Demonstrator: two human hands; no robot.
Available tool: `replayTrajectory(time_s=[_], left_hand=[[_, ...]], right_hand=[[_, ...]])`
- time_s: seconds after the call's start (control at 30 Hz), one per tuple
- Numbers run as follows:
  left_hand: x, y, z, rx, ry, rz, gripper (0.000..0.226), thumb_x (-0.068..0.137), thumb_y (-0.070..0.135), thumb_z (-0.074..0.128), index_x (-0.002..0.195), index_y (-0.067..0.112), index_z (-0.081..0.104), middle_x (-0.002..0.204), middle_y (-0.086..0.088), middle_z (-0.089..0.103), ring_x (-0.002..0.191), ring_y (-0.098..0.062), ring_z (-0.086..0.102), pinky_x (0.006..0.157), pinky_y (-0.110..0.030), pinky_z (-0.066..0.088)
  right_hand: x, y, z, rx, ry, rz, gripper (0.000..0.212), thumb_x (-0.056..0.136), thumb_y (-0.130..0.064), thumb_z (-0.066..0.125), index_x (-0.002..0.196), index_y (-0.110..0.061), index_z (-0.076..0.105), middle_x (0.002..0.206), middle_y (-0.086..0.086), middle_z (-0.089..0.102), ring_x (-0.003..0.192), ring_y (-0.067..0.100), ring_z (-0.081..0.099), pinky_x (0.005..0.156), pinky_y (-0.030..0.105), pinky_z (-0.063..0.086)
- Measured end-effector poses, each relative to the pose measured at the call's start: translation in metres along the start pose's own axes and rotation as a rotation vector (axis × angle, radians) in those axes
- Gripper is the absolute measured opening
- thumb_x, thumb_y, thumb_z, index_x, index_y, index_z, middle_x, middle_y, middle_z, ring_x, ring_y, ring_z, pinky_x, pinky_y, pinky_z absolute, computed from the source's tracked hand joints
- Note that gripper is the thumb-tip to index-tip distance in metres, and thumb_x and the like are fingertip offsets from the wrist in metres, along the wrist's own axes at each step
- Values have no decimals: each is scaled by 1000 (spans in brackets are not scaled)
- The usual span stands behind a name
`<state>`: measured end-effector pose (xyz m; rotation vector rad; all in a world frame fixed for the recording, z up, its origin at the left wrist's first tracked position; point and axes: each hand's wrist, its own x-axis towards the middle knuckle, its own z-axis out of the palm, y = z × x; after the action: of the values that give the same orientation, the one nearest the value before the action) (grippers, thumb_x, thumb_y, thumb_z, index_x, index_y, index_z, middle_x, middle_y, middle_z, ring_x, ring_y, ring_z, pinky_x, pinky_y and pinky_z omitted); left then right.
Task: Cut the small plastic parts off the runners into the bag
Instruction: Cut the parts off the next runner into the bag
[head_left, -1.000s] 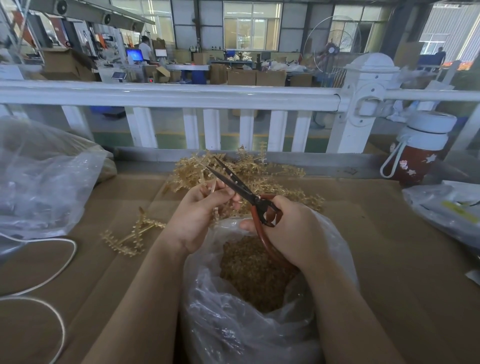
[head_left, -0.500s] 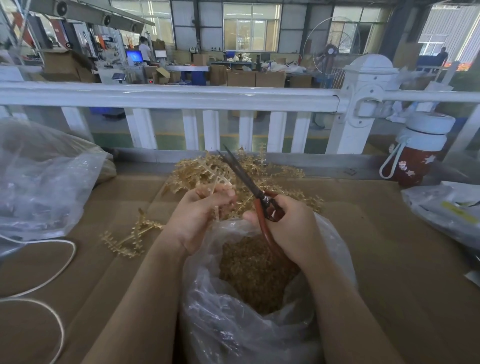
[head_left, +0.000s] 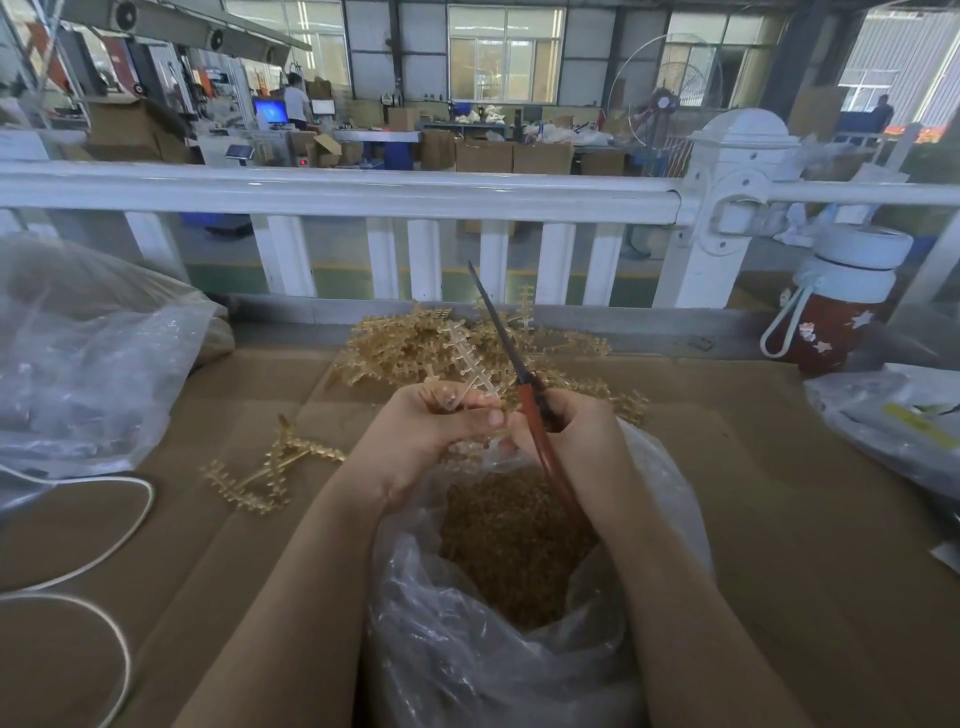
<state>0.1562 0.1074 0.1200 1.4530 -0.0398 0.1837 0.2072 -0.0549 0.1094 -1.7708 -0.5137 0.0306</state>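
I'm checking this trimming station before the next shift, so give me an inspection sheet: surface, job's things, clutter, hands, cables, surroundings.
Surface: brown cardboard sheets cover the bench.
Job's things: open clear bag holding cut parts; pile of uncut runners behind it; one stray runner to the left.
Clutter: crumpled plastic bag at left, another bag at right, flask by the rail.
Hands: left hand holds a pale runner over the bag; right hand grips the scissors, blades closed.
Cables: white cord looped at left.
Surroundings: white railing; factory floor with boxes beyond.
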Motion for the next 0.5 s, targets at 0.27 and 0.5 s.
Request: replayTrajectory(time_s=[0.27, 0.5], left_hand=[[-2, 3, 0, -3, 0, 18, 10, 65, 16, 81, 75, 17, 79, 75, -2, 74, 73, -10, 70, 67, -18, 53], [-2, 4, 2, 10, 63, 68, 7, 76, 18, 76, 70, 21, 77, 66, 3, 67, 56, -6, 56, 56, -16, 46]], right_hand=[[0, -2, -1, 61, -9, -1, 9, 89, -15, 73, 83, -20, 72, 72, -8, 76, 68, 3, 73, 57, 8, 49], [2, 3, 0, -44, 1, -4, 18, 82, -11, 78, 76, -25, 71, 73, -4, 74, 67, 12, 72, 62, 19, 58]])
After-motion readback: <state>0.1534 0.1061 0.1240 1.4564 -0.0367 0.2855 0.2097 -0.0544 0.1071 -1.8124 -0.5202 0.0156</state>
